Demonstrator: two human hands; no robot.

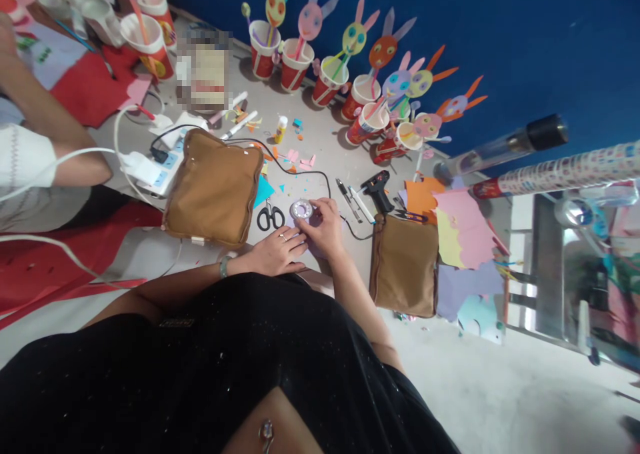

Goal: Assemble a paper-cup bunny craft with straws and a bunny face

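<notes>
My right hand grips a small round roll, pale with a ring-shaped middle, that looks like tape. It sits at the table's near edge, with thumb and fingers around its side. My left hand lies flat beside it, fingers stretched out and a ring on one of them. Part of a pale purple sheet shows under the hands. Just left of the roll are black-handled scissors. A craft knife, a white pen and a black glue gun lie to the right.
Red paper cups with rabbit-faced spoons stand along the blue wall. Brown cushions flank my hands. A power strip, cables, a glue stick and paper scraps lie around. Another person's arm is at left.
</notes>
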